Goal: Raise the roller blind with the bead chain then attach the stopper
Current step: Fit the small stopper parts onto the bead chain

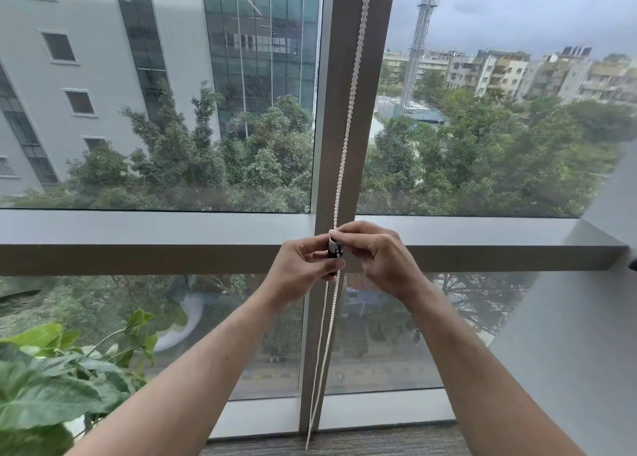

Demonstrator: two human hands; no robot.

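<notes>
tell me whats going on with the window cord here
A person stands at a large window, working on the white bead chain that hangs down the brown window post. Both the left hand and the right hand pinch a small black and white stopper on the chain. No blind is in view over the glass.

I see two bare forearms reaching up and inward from the bottom corners, meeting at centre. My left hand (303, 269) has its palm turned rightward, fingers curled, thumb on top, pinching a small dark stopper (335, 249). My right hand (374, 254) faces it, knuckles up, fingertips (339, 232) bent and pinching the top of the same piece. The two hands nearly touch, wrists slightly bent.
</notes>
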